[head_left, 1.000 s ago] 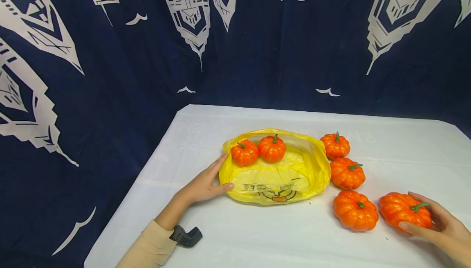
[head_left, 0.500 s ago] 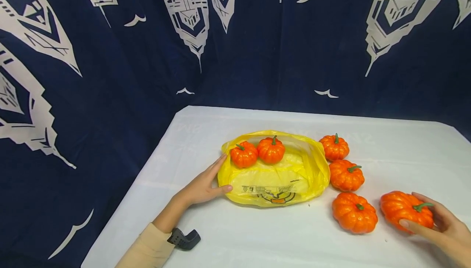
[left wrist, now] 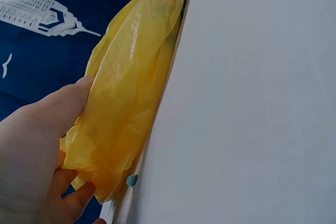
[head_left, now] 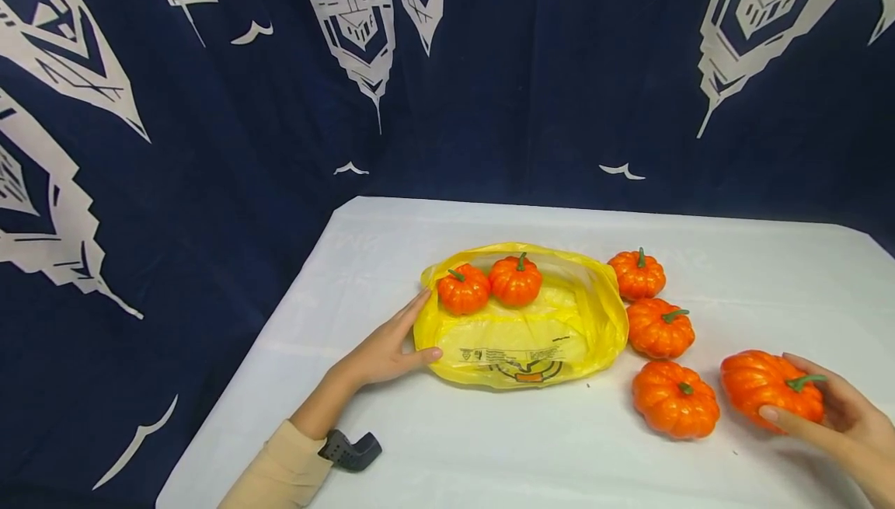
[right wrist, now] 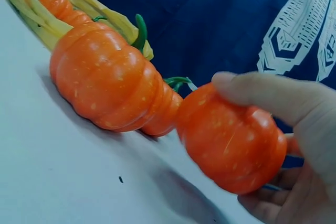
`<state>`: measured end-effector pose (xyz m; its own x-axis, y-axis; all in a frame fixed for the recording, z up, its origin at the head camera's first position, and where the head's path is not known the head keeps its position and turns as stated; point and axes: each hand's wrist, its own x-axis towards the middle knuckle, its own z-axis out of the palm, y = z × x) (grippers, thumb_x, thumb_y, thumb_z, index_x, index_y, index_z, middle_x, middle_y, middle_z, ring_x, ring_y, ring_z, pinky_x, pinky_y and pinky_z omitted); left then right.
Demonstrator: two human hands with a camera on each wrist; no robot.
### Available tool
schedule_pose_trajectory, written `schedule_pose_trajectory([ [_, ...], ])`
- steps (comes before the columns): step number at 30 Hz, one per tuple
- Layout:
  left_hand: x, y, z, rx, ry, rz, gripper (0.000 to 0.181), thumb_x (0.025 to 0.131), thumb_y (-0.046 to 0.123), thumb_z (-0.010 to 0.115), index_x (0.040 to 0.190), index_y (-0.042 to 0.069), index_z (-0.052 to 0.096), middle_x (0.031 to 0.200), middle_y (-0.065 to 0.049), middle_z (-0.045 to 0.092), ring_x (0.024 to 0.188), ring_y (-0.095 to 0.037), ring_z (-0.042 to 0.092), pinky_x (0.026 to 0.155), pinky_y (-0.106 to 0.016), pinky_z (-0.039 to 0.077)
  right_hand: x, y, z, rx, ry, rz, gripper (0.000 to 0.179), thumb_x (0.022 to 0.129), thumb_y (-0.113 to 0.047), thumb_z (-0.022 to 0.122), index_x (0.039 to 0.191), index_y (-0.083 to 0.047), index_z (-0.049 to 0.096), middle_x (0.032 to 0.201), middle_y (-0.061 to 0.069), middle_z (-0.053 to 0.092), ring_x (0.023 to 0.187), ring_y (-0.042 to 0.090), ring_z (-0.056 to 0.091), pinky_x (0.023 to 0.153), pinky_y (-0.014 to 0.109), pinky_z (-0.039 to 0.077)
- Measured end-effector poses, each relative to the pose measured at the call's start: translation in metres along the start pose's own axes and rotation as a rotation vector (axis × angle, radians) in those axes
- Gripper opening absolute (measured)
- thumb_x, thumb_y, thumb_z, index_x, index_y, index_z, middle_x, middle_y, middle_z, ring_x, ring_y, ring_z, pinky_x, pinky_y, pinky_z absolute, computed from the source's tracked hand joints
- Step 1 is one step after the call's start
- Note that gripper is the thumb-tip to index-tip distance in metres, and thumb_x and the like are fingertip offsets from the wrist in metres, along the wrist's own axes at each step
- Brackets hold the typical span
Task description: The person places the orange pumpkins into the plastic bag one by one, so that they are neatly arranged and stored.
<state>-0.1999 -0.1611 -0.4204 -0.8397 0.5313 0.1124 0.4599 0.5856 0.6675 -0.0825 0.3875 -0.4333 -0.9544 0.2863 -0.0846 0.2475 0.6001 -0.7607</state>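
Observation:
A yellow plastic bag [head_left: 520, 346] lies with its mouth wide; two small orange pumpkins [head_left: 464, 289] sit at its back left. My left hand [head_left: 384, 346] rests against the bag's left end, thumb at the front and fingers along the rim. In the left wrist view the thumb touches the yellow plastic [left wrist: 126, 93]. At the right, my right hand [head_left: 849, 420] grips a ribbed orange pumpkin [head_left: 762, 388] with a green stem. In the right wrist view this held pumpkin [right wrist: 231, 140] appears slightly above the table, with a shadow below.
To the right of the bag stand three more orange pumpkins: one at the back [head_left: 638, 276], one in the middle [head_left: 660, 329] and one at the front [head_left: 676, 400]. A white cloth [head_left: 489, 447] covers the table. Behind hangs a dark blue printed curtain [head_left: 489, 128].
The pumpkin in my right hand has risen slightly, tilting a little. My left hand and the bag stay in place.

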Motion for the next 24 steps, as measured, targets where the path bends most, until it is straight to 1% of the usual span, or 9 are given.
schedule_pose_trajectory([
  [1, 0.0, 0.001, -0.001, -0.001, 0.001, 0.003, 0.093, 0.09, 0.043, 0.068, 0.158, 0.014, 0.011, 0.162, -0.006, 0.011, 0.146, -0.028, 0.017, 0.115, -0.05, 0.02, -0.001, -0.004, 0.0, 0.008, 0.002, -0.011, 0.095, 0.09, -0.038, 0.071, 0.158, -0.013, 0.008, 0.126, 0.012, 0.043, 0.083, -0.015, 0.036, 0.06, 0.005, 0.041],
  [2, 0.0, 0.001, -0.001, -0.001, 0.003, 0.002, 0.093, 0.09, 0.043, 0.068, 0.158, 0.015, 0.011, 0.162, -0.006, 0.011, 0.146, -0.028, 0.017, 0.115, -0.051, 0.02, -0.002, -0.006, 0.0, 0.015, 0.001, -0.017, 0.095, 0.091, -0.037, 0.07, 0.158, -0.015, 0.008, 0.125, 0.008, 0.043, 0.084, -0.015, 0.036, 0.06, 0.006, 0.042],
  [3, 0.001, 0.001, -0.001, -0.003, 0.005, 0.003, 0.093, 0.09, 0.043, 0.068, 0.158, 0.015, 0.011, 0.162, -0.006, 0.012, 0.146, -0.028, 0.017, 0.115, -0.051, 0.02, -0.002, -0.009, 0.0, 0.034, -0.002, -0.029, 0.093, 0.091, -0.035, 0.07, 0.158, -0.014, 0.009, 0.123, 0.0, 0.044, 0.084, -0.016, 0.037, 0.061, 0.005, 0.043],
  [6, 0.0, 0.002, -0.001, -0.012, 0.004, -0.006, 0.093, 0.09, 0.044, 0.068, 0.158, 0.015, 0.011, 0.162, -0.005, 0.011, 0.146, -0.029, 0.016, 0.115, -0.052, 0.02, -0.002, -0.017, 0.001, 0.068, -0.02, -0.051, 0.089, 0.093, -0.032, 0.069, 0.158, -0.011, 0.011, 0.118, -0.013, 0.041, 0.083, -0.021, 0.039, 0.063, 0.006, 0.045],
  [9, 0.0, 0.002, -0.001, -0.01, -0.009, -0.029, 0.094, 0.09, 0.046, 0.067, 0.158, 0.017, 0.01, 0.162, -0.002, 0.01, 0.146, -0.026, 0.015, 0.115, -0.05, 0.02, -0.003, -0.024, 0.001, 0.082, -0.062, -0.052, 0.087, 0.094, -0.032, 0.067, 0.157, -0.009, 0.012, 0.119, -0.015, 0.039, 0.082, -0.021, 0.041, 0.064, 0.008, 0.046],
  [11, 0.0, 0.002, 0.0, -0.008, -0.009, -0.032, 0.094, 0.089, 0.046, 0.067, 0.158, 0.017, 0.011, 0.162, -0.002, 0.01, 0.146, -0.026, 0.015, 0.115, -0.05, 0.02, -0.003, -0.028, 0.001, 0.081, -0.084, -0.069, 0.083, 0.095, -0.031, 0.066, 0.157, -0.012, 0.014, 0.119, -0.014, 0.04, 0.084, -0.02, 0.043, 0.065, 0.009, 0.047],
  [15, 0.0, 0.002, 0.001, -0.002, -0.011, -0.035, 0.094, 0.089, 0.046, 0.067, 0.158, 0.017, 0.011, 0.162, -0.002, 0.01, 0.146, -0.025, 0.016, 0.115, -0.049, 0.02, -0.003, -0.035, 0.001, 0.108, -0.121, -0.119, 0.074, 0.096, -0.026, 0.065, 0.156, -0.023, 0.021, 0.114, -0.027, 0.039, 0.088, -0.019, 0.046, 0.066, 0.009, 0.047],
  [18, 0.0, 0.002, 0.001, -0.003, -0.014, -0.038, 0.094, 0.089, 0.046, 0.067, 0.158, 0.017, 0.01, 0.162, -0.001, 0.01, 0.146, -0.024, 0.016, 0.115, -0.049, 0.02, 0.0, -0.044, 0.001, 0.103, -0.146, -0.146, 0.071, 0.096, -0.025, 0.065, 0.154, -0.026, 0.025, 0.113, -0.034, 0.038, 0.089, -0.019, 0.045, 0.066, 0.009, 0.046],
  [24, 0.0, 0.002, 0.0, -0.008, -0.007, -0.04, 0.094, 0.089, 0.046, 0.068, 0.158, 0.017, 0.011, 0.162, -0.001, 0.01, 0.146, -0.024, 0.016, 0.115, -0.049, 0.02, 0.005, -0.065, 0.001, 0.108, -0.165, -0.264, 0.064, 0.095, -0.015, 0.065, 0.15, -0.026, 0.034, 0.114, -0.038, 0.044, 0.095, -0.017, 0.05, 0.068, 0.012, 0.049],
])
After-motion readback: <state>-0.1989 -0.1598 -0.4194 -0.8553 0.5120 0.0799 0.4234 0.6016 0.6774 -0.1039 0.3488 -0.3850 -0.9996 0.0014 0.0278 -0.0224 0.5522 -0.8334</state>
